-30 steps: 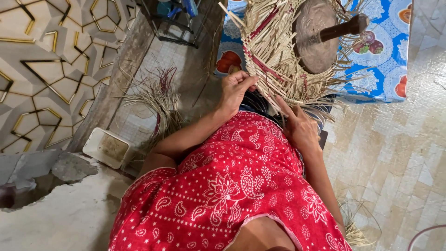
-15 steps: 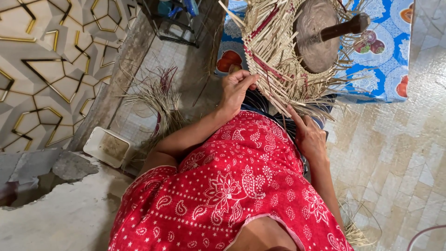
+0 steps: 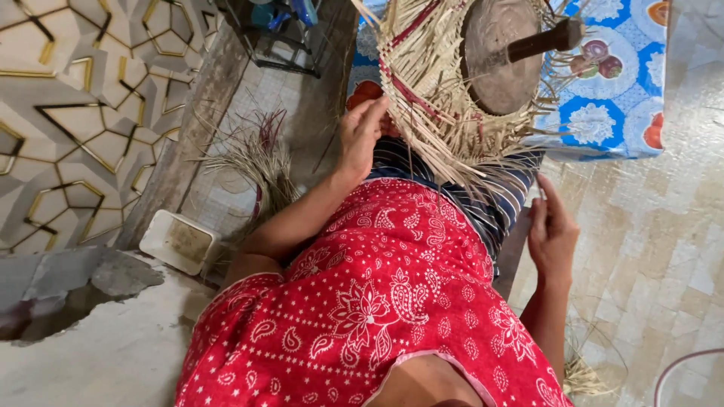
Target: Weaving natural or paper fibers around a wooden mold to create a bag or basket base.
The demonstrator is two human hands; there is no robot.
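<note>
From the head camera looking down, a half-made straw weaving (image 3: 430,98) sits in the upper middle of the frame, pale yellow with a few red strips running through it and many loose ends hanging down like a fringe. The left hand (image 3: 360,134) is just left of the middle, near the top, and it rests on the left edge of the weaving with its fingers (image 3: 375,113) bent lightly around the straw there, so it has hold of that edge. The right hand (image 3: 550,234) is lower, on the right side of the frame, apart from the weaving. Its fingers are loosely open and point upward, and I cannot tell if a thin strip is pinched between them. On top of the weaving lies a round brown block (image 3: 501,53) with a dark handle (image 3: 543,44) sticking out to the right. Under the weaving, in the upper right, is a blue cloth with fruit pictures (image 3: 618,98). The person wears red cloth with white patterns (image 3: 377,286), which fills the lower middle, and a striped cloth (image 3: 490,200) shows just above it. A bunch of loose straw (image 3: 256,162) lies on the floor to the left of the left arm. A small white tray (image 3: 179,241) sits lower left, beside a wall with gold lines (image 3: 75,113). The floor tiles (image 3: 664,249) are pale on the right
</note>
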